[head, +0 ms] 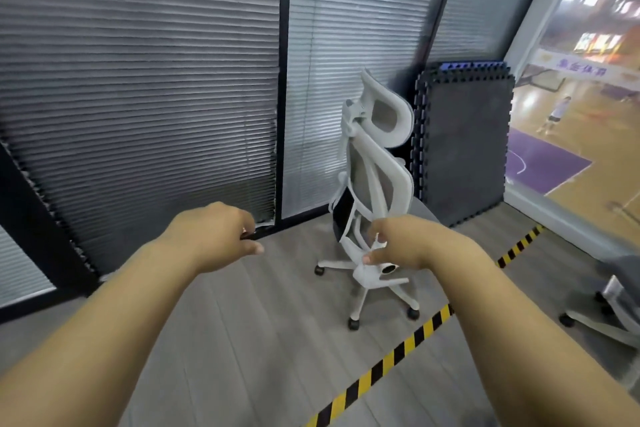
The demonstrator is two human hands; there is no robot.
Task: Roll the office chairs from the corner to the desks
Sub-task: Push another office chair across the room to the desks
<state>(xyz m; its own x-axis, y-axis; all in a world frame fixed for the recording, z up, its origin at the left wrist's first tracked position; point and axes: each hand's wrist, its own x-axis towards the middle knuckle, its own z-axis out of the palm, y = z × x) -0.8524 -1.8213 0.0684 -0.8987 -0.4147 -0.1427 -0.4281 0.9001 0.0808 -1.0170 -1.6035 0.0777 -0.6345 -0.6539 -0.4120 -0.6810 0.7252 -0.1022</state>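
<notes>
A white office chair (375, 166) with a grey mesh back and headrest stands in the corner on its wheeled base, its back turned toward me. Both my arms reach forward. My left hand (216, 232) hovers left of the chair, fingers loosely curled, holding nothing. My right hand (403, 241) is in front of the chair's lower back, fingers bent and apart, empty; I cannot tell whether it touches the chair. A second chair (613, 305) shows partly at the right edge, only its base and seat edge visible.
Glass walls with shut grey blinds (138, 97) close off the left and back. Dark foam floor mats (464, 146) lean upright behind the chair. Yellow-black hazard tape (398, 354) runs diagonally across the grey wood floor. A window (588, 97) at right overlooks a sports court.
</notes>
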